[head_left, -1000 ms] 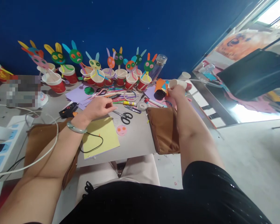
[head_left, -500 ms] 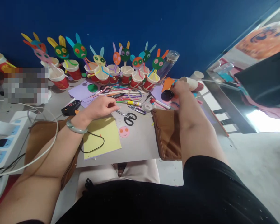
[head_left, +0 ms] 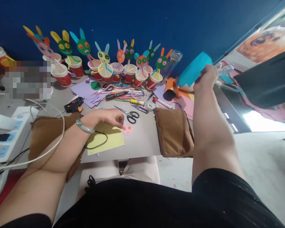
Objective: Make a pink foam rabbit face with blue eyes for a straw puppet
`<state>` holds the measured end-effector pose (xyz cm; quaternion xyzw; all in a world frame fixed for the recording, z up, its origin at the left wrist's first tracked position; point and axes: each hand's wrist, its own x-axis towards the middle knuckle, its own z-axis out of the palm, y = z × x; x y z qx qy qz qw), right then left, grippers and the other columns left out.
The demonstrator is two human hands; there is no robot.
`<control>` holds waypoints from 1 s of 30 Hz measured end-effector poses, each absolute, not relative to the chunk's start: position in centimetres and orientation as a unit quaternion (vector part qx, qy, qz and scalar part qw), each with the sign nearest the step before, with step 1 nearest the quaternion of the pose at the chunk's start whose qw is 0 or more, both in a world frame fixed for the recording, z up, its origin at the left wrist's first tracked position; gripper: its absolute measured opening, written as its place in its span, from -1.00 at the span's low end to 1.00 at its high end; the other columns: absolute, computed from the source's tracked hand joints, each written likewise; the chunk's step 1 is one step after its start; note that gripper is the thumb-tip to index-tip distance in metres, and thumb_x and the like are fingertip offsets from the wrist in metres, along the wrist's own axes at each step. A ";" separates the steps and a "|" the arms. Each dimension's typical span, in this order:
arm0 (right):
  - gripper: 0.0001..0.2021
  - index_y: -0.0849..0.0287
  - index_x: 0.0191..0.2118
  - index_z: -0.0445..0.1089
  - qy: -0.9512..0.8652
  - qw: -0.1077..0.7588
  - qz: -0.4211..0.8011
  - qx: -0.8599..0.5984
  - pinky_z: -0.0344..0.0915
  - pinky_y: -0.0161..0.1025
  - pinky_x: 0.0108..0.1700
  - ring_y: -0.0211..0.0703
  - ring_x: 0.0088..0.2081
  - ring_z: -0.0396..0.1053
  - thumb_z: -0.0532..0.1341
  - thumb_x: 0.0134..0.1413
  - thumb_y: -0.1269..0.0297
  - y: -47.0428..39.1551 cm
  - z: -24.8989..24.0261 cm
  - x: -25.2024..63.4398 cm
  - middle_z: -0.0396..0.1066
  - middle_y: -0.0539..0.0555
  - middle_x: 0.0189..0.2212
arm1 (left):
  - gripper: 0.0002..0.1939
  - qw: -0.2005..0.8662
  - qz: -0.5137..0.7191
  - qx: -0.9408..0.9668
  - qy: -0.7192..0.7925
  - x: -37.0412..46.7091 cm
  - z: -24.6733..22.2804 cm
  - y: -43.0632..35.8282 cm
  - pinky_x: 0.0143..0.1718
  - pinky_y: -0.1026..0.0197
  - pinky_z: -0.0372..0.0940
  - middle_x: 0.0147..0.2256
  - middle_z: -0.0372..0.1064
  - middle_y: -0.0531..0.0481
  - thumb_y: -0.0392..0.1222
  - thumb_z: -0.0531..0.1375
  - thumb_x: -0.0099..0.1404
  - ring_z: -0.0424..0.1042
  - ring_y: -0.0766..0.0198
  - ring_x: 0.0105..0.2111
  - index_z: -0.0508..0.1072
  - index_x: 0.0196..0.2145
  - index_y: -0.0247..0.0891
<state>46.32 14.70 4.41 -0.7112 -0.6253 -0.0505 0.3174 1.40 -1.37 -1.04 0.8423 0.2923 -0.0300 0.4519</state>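
Observation:
My right hand [head_left: 207,76] is stretched out to the far right, its fingers closed on a sheet of blue paper [head_left: 194,68]. That sheet is raised and curved above other coloured paper. My left hand [head_left: 111,117] is over the middle of the table, fingers curled in a pinch. Its fingertips are at the left edge of a round pink paper face [head_left: 127,129] with orange eyes, which lies flat. Just beyond are scissors with black handles [head_left: 131,117], their blades pointing away to the left. Yellow paper [head_left: 106,144] lies partly under my left wrist.
Red paper cups [head_left: 105,73] with paper animal figures line the blue wall. Sticks, a black marker [head_left: 117,95], a glue stick [head_left: 136,102] and tape [head_left: 150,105] crowd the middle. A brown cloth pouch [head_left: 173,131] lies right; a power strip [head_left: 14,134] and cables are left.
My left hand has moved down and right, from beside the scissors to the pink paper face. My right hand has moved right and up, lifting the blue paper; the cups there are out of sight.

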 end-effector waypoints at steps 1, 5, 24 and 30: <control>-0.39 0.31 0.10 0.36 -0.602 0.347 -0.051 -0.718 0.05 -0.26 -0.48 -0.20 -0.57 -0.06 -0.41 0.42 0.46 13.9 5.1 45.9 0.31 0.02 -0.48 | -0.77 0.445 -0.024 0.845 0.296 1.5 -1.1 -1.4 -0.40 0.28 0.27 -0.37 0.60 -0.02 -0.02 0.34 0.20 0.49 0.26 -0.40 0.62 -0.33 -0.24; -0.58 0.17 -0.03 0.33 -0.508 0.510 -0.060 -0.691 0.19 -0.25 -0.39 -0.19 -0.46 0.21 -0.27 0.47 0.39 7.3 6.2 41.6 0.31 0.09 -0.38 | -0.64 0.507 0.113 0.799 0.303 2.2 -0.7 -1.8 -0.28 0.23 0.37 -0.27 0.63 -0.09 0.07 0.38 0.21 0.56 0.21 -0.28 0.63 -0.20 -0.27; -0.66 0.06 -0.05 0.58 -0.904 0.170 0.002 -0.392 0.39 0.02 -0.02 0.13 -0.06 0.49 0.13 0.44 -0.01 -8.5 -2.1 26.1 0.59 0.23 -0.12 | -0.76 0.494 0.397 0.603 0.485 -0.2 -0.6 0.8 -0.40 0.10 0.43 -0.39 0.49 -0.07 -0.21 0.30 0.11 0.47 0.20 -0.42 0.43 -0.24 -0.27; -0.62 0.16 -0.03 0.57 -0.875 0.110 0.148 -0.448 0.35 -0.10 -0.14 0.09 -0.16 0.48 0.33 0.26 -0.05 -8.7 -4.6 25.4 0.53 0.21 -0.21 | -0.89 0.572 0.402 0.546 0.461 -0.2 0.5 0.9 -0.24 0.10 0.44 -0.32 0.45 -0.06 -0.21 0.16 0.24 0.49 0.20 -0.22 0.32 -0.26 -0.21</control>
